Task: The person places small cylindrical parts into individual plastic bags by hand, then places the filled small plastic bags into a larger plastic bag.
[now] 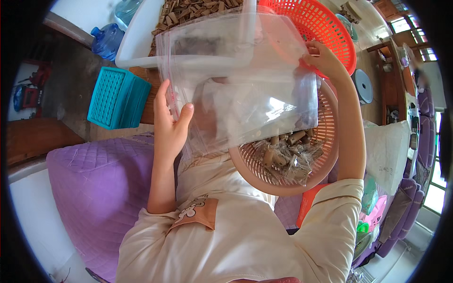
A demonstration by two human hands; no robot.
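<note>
A stack of large clear plastic zip bags (264,101) spans the space between my hands. My left hand (171,123) is at its zip edge, which lies between the raised thumb and the straight fingers. At the far right edge, my right hand (325,60) pinches the plastic between thumb and fingers. Below the bags, a pinkish-brown round basket (325,172) rests by my lap. Inside it lie small brown pieces in clear wrappers (290,158). The bags cover part of this basket and blur what is behind them.
A white tub (134,47) of loose brown pieces (172,21) stands ahead, beside a red basket (347,45). Stacked teal crates (111,99) and a blue water jug (107,41) are at left. A purple quilted cover (94,179) lies beside me; a white sack (389,146) stands right.
</note>
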